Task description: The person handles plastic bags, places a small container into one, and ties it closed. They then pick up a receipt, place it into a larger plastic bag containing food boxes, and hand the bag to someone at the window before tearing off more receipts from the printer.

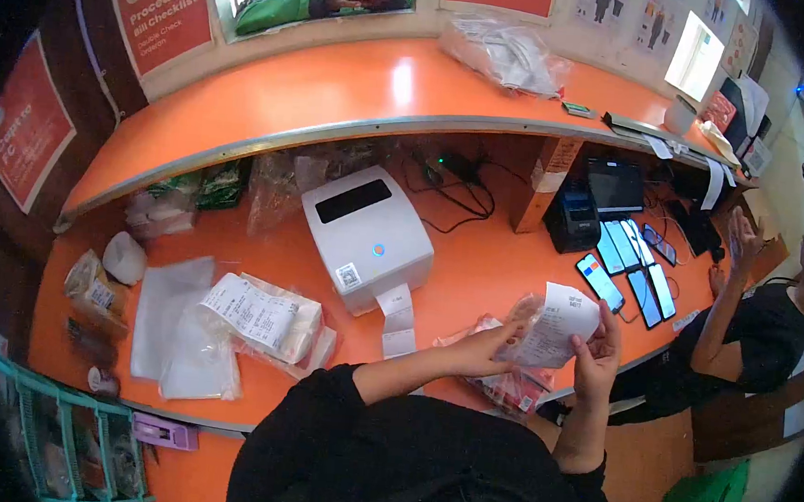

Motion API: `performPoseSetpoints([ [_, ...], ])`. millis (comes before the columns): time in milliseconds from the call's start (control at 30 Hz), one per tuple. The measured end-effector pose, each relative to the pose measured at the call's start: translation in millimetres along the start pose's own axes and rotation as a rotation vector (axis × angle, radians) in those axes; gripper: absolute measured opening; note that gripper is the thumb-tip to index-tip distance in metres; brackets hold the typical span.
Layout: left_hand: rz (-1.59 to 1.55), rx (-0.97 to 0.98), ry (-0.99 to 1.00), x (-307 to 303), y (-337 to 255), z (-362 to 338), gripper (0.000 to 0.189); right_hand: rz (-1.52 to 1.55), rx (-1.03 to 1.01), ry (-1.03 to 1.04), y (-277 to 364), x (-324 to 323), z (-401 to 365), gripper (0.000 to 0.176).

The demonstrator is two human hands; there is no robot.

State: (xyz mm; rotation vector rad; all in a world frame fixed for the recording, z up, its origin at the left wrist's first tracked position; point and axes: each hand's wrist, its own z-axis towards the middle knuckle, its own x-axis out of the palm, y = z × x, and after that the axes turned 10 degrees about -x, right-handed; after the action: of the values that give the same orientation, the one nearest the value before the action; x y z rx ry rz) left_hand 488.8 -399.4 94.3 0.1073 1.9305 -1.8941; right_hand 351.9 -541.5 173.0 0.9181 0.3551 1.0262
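A printed paper receipt (557,329) is held up in front of me over the desk's right part. My right hand (600,351) pinches its right edge, thumb on the printed face. At the left edge of the paper is my left hand (496,347), its fingers closed on that side and partly hidden. Below both hands lies a clear plastic bag with red contents (521,390). To the left stands a white label printer (367,239), with a strip of printed paper (399,324) hanging from its front.
Bagged goods with a receipt (253,311) and clear plastic bags (173,319) lie left. Several phones (600,282) lie right, near a black receipt printer (572,218). A raised orange shelf (338,93) overhangs the desk. Another person (761,323) is at the right.
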Motion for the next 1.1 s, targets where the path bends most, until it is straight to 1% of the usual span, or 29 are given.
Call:
performPoseSetpoints([
  [167,0.041,0.007,-0.028,6,7,-3,0.074,-0.025,0.037,-0.021,0,-9,-9,0.059],
  [267,0.081,0.009,-0.046,8,9,-4,0.071,-0.058,-0.002,-0.002,0,-10,-7,0.059],
  [367,0.123,0.034,-0.095,9,7,-3,0.069,-0.244,0.001,-0.002,1,-9,-5,0.059],
  [400,0.199,0.110,-0.138,7,5,-8,0.068,-0.413,-0.028,-0.020,-5,-13,-5,0.060],
  [467,0.362,0.253,-0.240,-10,-20,-20,0.066,-0.744,-0.115,-0.036,-18,-26,-9,0.061],
  [567,0.512,0.337,-0.379,-51,-61,-66,0.058,-0.735,-0.090,-0.091,-18,-31,-17,0.061],
  [633,0.472,0.418,-0.572,-79,-78,-115,0.037,-0.712,-0.119,-0.096,-17,-34,-18,0.060],
  [667,0.474,0.339,-0.702,-87,-83,-145,0.028,-0.704,-0.130,-0.109,-15,-34,-18,0.059],
  [700,0.474,0.260,-0.826,-94,-86,-176,0.018,-0.683,-0.189,-0.161,-12,-25,-15,0.060],
  [733,0.540,0.140,-1.041,-95,-87,-205,0.011,-0.650,-0.237,-0.162,-12,-21,-12,0.058],
  [767,0.494,0.011,-1.250,-94,-76,-231,0.008,-0.615,-0.284,-0.165,-12,-18,-11,0.056],
  [800,0.532,-0.063,-1.388,-97,-67,-258,0.007,-0.580,-0.331,-0.168,-12,-13,-9,0.054],
  [833,0.387,-0.222,-1.633,-97,-59,-275,0.011,-0.540,-0.384,-0.143,-12,-6,-7,0.053],
  [900,0.255,-0.509,-1.827,-114,-60,-312,0.017,-0.460,-0.489,-0.094,-10,18,-5,0.049],
  [1000,0.153,-0.569,-1.665,-142,5,-356,0.025,-0.356,-0.664,0.086,-5,64,3,0.047],
  [1033,0.540,-0.581,-1.658,-147,8,-351,0.030,-0.410,-0.626,0.147,-8,71,1,0.049],
  [1100,0.679,-0.585,-1.603,-163,-11,-332,0.032,-0.327,-0.618,0.250,-4,96,1,0.050],
])
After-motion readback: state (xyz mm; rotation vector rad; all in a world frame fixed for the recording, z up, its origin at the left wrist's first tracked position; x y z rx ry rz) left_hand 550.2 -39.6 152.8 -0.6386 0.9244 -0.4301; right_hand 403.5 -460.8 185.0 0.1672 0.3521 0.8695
